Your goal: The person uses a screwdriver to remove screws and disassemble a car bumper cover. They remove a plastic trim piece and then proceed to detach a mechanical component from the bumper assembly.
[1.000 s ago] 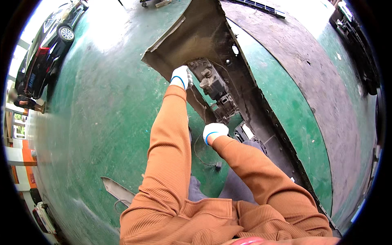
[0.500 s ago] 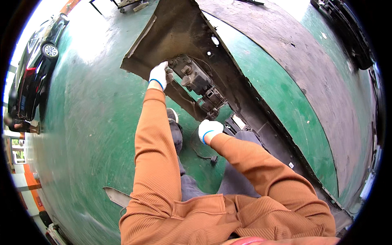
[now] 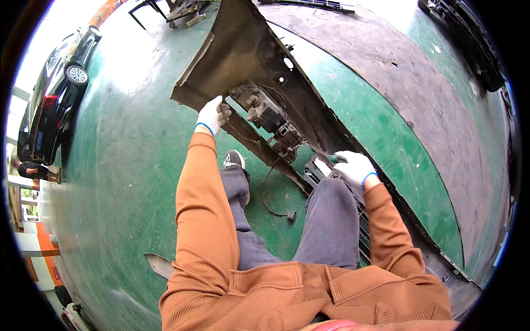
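Note:
A long dark car bumper (image 3: 232,49) lies slantwise before me, its inner side facing up. Fixed inside it is a dusty lamp unit (image 3: 265,107) with a bracket and wiring. My left hand (image 3: 212,116), in a white glove with grey fingers, is closed at the bumper's near edge beside the lamp. In my right hand (image 3: 353,165), also gloved, is a screwdriver (image 3: 323,152) with a thin shaft and a dark green part at the fingers. Its shaft points toward the lamp's lower end; whether the tip touches cannot be made out.
A cable with a black connector (image 3: 291,216) hangs down to the green floor (image 3: 127,182) between my legs. A loose trim piece (image 3: 160,265) lies at lower left. A black car (image 3: 49,110) and a person (image 3: 38,171) are at far left; dark car parts (image 3: 469,44) lie far right.
My right hand has moved right, away from the lamp's lower end, and the screwdriver now shows. The left hand has slid slightly down along the bumper's edge. The view has shifted a little.

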Action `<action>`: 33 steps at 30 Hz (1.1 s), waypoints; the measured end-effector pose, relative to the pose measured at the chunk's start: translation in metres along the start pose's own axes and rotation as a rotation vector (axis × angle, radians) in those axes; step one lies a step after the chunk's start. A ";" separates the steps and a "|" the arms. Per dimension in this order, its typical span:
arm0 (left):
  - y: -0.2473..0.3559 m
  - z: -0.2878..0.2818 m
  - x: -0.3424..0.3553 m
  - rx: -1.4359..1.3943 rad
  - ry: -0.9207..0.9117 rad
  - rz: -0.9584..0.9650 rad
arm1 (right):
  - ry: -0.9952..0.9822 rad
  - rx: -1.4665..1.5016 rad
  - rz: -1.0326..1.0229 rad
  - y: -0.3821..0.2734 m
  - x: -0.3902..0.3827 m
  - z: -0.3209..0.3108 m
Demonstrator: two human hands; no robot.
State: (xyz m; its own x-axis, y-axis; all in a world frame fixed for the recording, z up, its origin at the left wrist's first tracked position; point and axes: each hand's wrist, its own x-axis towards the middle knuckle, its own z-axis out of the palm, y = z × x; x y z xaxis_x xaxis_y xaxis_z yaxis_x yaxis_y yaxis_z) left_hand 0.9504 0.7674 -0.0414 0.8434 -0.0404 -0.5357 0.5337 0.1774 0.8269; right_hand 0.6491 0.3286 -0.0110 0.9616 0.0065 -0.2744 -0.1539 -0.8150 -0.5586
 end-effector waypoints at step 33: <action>0.042 0.123 0.094 1.553 0.082 0.484 | -0.570 -0.877 0.359 0.151 0.057 0.054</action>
State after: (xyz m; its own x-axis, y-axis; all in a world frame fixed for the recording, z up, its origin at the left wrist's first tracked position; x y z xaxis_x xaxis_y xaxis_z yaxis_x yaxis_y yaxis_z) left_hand 1.0596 0.6497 -0.0363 0.9633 -0.2200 -0.1539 -0.1771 -0.9515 0.2517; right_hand 0.6688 0.2377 -0.1532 0.6126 -0.2307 -0.7559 0.0283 -0.9494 0.3127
